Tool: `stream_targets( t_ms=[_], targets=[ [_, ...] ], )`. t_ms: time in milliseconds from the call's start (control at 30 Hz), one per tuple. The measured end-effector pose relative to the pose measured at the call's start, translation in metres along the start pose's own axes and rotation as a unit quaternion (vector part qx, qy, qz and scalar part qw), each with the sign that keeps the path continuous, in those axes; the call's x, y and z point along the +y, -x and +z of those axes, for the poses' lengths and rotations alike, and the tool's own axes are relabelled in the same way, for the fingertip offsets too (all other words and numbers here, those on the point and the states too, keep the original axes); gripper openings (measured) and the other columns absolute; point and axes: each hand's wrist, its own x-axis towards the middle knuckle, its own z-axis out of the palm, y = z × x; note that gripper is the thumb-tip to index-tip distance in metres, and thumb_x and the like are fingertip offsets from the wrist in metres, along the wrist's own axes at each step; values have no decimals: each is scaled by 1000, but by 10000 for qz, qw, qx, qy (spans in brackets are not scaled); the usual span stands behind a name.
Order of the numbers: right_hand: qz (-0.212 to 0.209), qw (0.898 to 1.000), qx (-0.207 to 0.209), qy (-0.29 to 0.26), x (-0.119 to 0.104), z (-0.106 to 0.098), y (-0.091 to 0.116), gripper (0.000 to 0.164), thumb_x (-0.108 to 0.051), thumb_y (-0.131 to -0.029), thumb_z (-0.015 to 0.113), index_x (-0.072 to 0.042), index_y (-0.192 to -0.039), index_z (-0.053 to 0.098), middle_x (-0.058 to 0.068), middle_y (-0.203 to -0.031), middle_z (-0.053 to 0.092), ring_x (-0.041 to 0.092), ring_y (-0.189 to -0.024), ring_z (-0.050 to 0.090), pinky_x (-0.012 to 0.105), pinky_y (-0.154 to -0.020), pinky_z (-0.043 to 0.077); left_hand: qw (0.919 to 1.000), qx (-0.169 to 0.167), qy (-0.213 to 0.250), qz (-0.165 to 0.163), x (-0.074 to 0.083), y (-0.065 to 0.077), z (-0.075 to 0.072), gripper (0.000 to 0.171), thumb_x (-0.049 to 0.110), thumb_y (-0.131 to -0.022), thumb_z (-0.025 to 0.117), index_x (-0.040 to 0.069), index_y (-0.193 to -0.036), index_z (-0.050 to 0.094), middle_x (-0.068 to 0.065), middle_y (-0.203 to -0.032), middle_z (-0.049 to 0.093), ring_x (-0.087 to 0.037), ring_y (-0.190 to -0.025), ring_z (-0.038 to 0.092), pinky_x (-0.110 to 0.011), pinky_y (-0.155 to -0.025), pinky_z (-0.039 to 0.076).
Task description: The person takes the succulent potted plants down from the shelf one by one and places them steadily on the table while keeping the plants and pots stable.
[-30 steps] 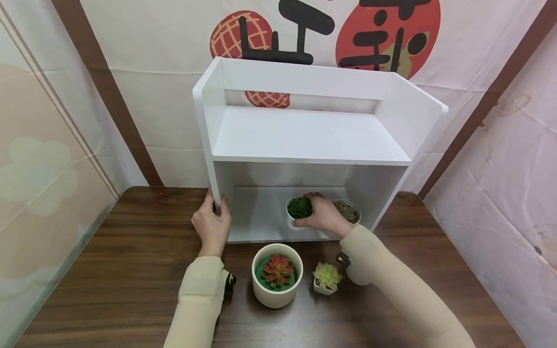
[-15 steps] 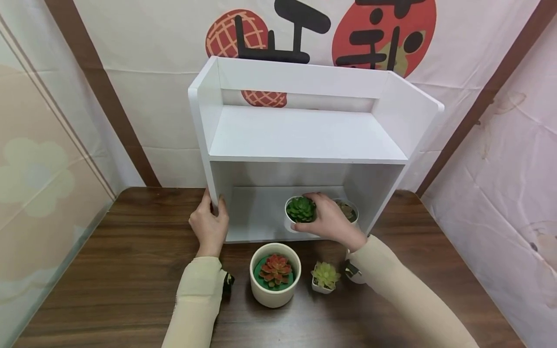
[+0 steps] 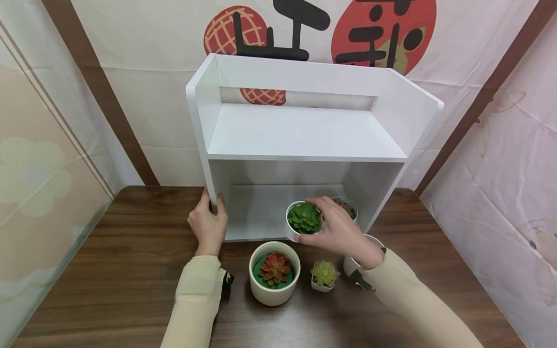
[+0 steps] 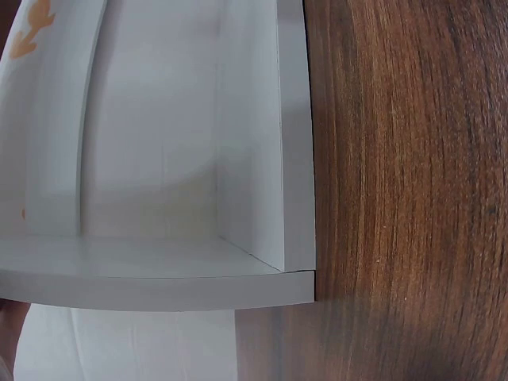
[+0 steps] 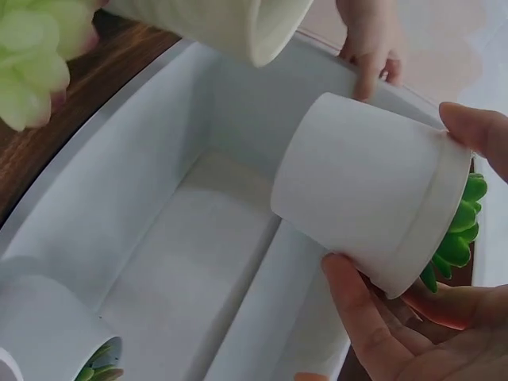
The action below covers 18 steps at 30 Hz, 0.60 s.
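Note:
My right hand (image 3: 338, 229) holds a white pot (image 5: 361, 186) by its rim, thumb on one side and fingers on the other. A green succulent (image 3: 303, 217) fills the pot, which is lifted near the front edge of the lower shelf. My left hand (image 3: 209, 226) grips the left side panel of a white two-tier shelf (image 3: 304, 135), around its front edge. In the lower compartment, at the right, another potted succulent (image 3: 345, 208) stands in white, partly hidden behind my right hand.
On the wooden table (image 3: 130, 270), before the shelf, stand a cream pot (image 3: 271, 294) with a red succulent and a small pale-green succulent (image 3: 324, 274). A white pot (image 3: 350, 266) is partly hidden under my right wrist. A printed cloth (image 3: 169, 96) hangs behind the shelf.
My right hand has brought the green succulent's pot forward from inside the lower compartment to its front edge. The left hand keeps its place on the side panel.

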Motion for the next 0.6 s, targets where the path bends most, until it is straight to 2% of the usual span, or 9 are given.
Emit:
stream_targets(
  t_ms=[267, 400, 500, 567, 600],
  targets=[
    [-320, 9994, -150, 50, -7, -8, 23, 76, -42, -71, 81, -10, -133, 53, 3, -111, 60, 17, -93, 58, 38, -79, 48, 10000, -17, 27, -17, 0, -1, 1, 30, 11, -89, 64, -1, -116, 65, -23, -100, 71, -42, -77, 68, -56, -68, 48],
    [-389, 9989, -255, -17, -10, -10, 33, 76, -44, -70, 81, -14, -134, 52, 1, -116, 60, 18, -99, 60, 40, -83, 49, 10000, -25, 21, -26, 1, -1, 0, 30, 12, -89, 64, -1, -116, 65, -23, -100, 71, -43, -79, 68, -56, -69, 49],
    [-636, 9976, -277, -42, -11, -11, 40, 75, -44, -69, 82, -13, -132, 53, -2, -115, 60, 13, -101, 59, 37, -85, 49, 10000, -26, 2, -34, 0, -1, 0, 30, 12, -89, 64, -1, -116, 65, -23, -100, 71, -43, -79, 68, -56, -69, 48],
    [-806, 9961, -332, -109, -11, -12, 46, 75, -42, -68, 83, -12, -130, 54, -6, -109, 58, 7, -85, 58, 30, -76, 50, 10000, -13, 2, -17, 0, -1, 0, 30, 12, -89, 64, -1, -116, 65, -23, -99, 71, -43, -77, 68, -56, -67, 48],
    [-874, 9955, -358, -109, -12, -12, 48, 75, -42, -67, 84, -12, -129, 54, -7, -109, 58, 5, -86, 57, 29, -77, 49, 10000, -7, 0, -3, 0, -1, 0, 30, 12, -89, 64, -1, -116, 65, -23, -99, 71, -43, -76, 68, -55, -67, 48]
  ],
)
